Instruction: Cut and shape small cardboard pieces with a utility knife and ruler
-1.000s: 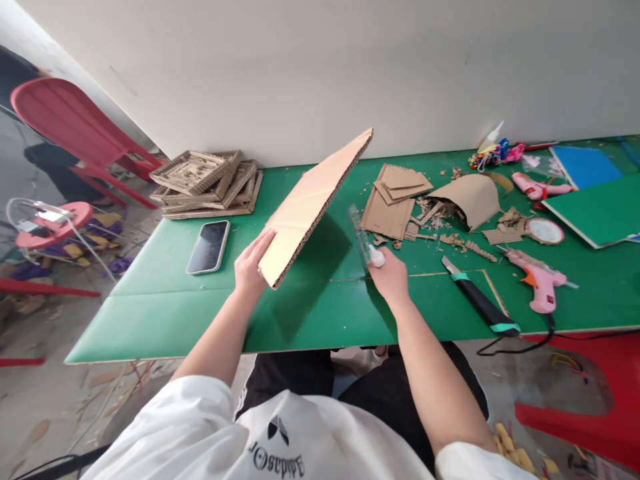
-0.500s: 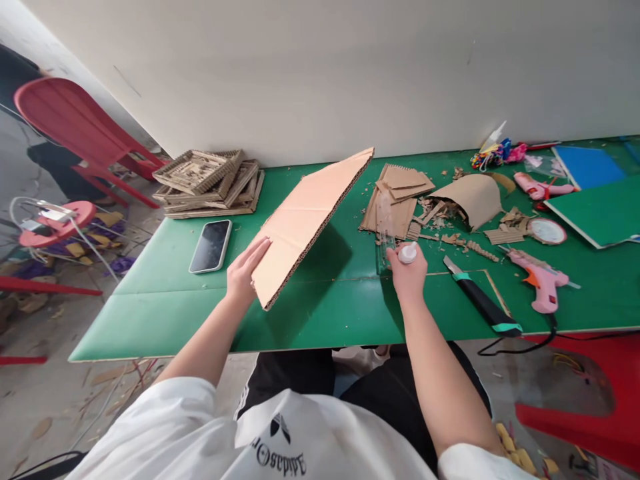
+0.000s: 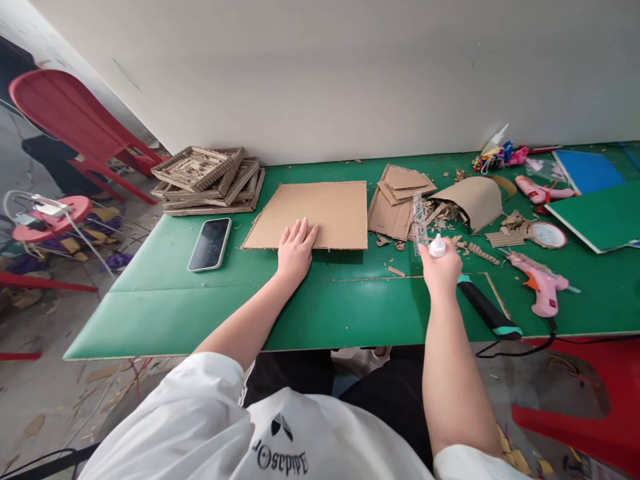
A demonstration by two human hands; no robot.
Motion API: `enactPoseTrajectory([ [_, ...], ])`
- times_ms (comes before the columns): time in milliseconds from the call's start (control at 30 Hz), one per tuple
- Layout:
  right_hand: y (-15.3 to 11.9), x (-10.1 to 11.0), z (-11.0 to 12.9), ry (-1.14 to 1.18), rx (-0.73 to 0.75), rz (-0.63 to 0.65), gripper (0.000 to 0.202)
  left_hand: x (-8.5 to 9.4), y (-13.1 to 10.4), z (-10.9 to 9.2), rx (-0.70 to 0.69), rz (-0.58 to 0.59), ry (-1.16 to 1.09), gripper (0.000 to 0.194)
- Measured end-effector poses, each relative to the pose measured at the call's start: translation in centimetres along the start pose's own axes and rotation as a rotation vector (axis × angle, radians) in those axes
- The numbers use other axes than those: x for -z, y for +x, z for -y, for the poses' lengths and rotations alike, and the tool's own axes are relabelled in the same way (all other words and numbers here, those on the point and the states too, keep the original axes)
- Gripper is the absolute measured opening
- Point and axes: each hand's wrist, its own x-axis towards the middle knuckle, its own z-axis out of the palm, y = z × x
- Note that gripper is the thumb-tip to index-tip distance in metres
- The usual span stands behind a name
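My left hand (image 3: 296,248) rests palm down on the near edge of a flat cardboard sheet (image 3: 330,212), its fingers slightly spread. The sheet lies on the green tabletop (image 3: 370,303). My right hand (image 3: 441,267) is closed around a small bottle with a white cap (image 3: 437,246) and a clear plastic ruler (image 3: 419,217); most of the bottle is hidden in my fist. Just right of this hand lies a black and teal utility knife (image 3: 485,308), its blade end covered by the hand. Cardboard offcuts (image 3: 397,213) lie beyond the ruler.
A phone (image 3: 210,245) lies at left, before stacked corrugated cardboard frames (image 3: 207,177). At right are a curved cardboard piece (image 3: 477,200), scraps, a roll of tape (image 3: 547,234), a pink glue gun (image 3: 545,283) and a green board (image 3: 600,217). The wall stands behind.
The cardboard sheet, held up at a slant before, now lies flat. My left hand has shifted right onto it. My right hand has moved right with the bottle and ruler.
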Motion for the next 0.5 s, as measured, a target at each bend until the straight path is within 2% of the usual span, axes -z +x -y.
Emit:
enactPoseTrajectory([
  [100,0.04,-0.04,-0.03,-0.029,-0.001,0.013,0.019,-0.31,0.08,-0.15,0.005,0.079,0.076,0.057],
  [267,0.11,-0.21,-0.09,-0.042,0.011,0.050,0.020,-0.18,-0.08,0.56,0.104,0.180,0.142,0.062],
  [500,0.10,-0.35,-0.21,-0.076,0.014,0.102,0.019,-0.01,-0.20,0.50,0.112,0.249,0.145,0.065],
])
